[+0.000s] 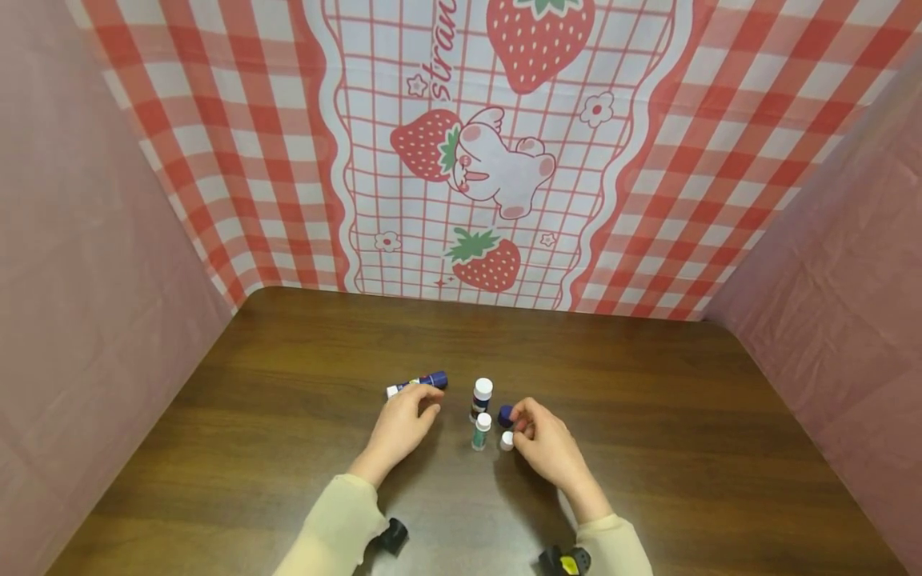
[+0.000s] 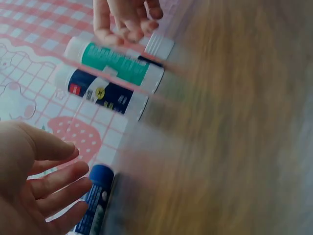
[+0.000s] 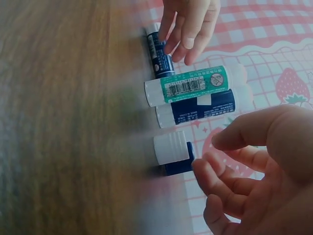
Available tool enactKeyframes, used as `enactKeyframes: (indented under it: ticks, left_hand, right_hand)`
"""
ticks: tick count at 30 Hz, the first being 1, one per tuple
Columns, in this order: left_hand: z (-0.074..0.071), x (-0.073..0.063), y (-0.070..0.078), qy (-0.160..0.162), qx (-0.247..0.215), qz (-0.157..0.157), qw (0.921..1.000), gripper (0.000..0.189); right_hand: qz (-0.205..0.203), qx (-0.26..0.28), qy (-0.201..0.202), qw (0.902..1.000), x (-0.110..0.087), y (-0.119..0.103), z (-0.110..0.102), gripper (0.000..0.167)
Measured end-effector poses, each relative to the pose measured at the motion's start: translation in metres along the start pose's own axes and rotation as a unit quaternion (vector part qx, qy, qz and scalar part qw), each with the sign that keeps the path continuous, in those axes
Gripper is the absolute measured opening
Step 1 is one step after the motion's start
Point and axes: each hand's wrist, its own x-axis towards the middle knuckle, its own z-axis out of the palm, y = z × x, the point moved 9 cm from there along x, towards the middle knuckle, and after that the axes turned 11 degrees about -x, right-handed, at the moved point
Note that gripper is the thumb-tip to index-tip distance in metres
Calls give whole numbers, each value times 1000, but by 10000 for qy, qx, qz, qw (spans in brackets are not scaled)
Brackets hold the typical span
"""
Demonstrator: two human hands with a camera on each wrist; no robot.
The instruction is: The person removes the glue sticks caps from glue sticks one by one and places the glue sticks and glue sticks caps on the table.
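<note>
Two glue sticks stand upright on the table: a green-labelled one (image 1: 480, 434) in front and a navy-labelled one (image 1: 481, 393) just behind it. To their right sit a white cap (image 1: 507, 442) and a dark blue cap (image 1: 505, 415). A blue glue stick (image 1: 436, 380) lies on its side at the left. My left hand (image 1: 401, 420) is beside this lying stick, fingers loosely bent and holding nothing. Close to the two caps, my right hand (image 1: 551, 450) has its thumb and fingers apart; the right wrist view shows nothing between them (image 3: 244, 166).
The brown wooden table (image 1: 302, 344) reaches back to a red-and-white checked cloth (image 1: 274, 160) with strawberry prints. Pinkish cloth walls (image 1: 94, 240) rise on both sides. Black wrist straps (image 1: 394, 536) show near the sleeves.
</note>
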Motion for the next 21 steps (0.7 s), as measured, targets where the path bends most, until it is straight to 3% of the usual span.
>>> enactKeyframes:
  ticks: [7, 11, 14, 18, 21]
  left_hand:
    - [-11, 2, -6, 275, 390, -26, 9989, 18]
    - [-11, 3, -6, 327, 513, 109, 9981, 19]
    - [-14, 3, -6, 560, 634, 169, 9963, 19]
    - [-21, 3, -9, 925, 847, -19, 9921, 20]
    - [-23, 3, -13, 1002, 880, -191, 9909, 21]
  right_hand:
    - [98, 182, 220, 9995, -1, -3, -5, 16]
    - [97, 373, 266, 9989, -3, -6, -4, 16]
    - [73, 466, 287, 9985, -3, -9, -2, 16]
    - [0, 441, 305, 9986, -4, -13, 1, 17]
    - [-75, 365, 441, 9983, -5, -17, -1, 17]
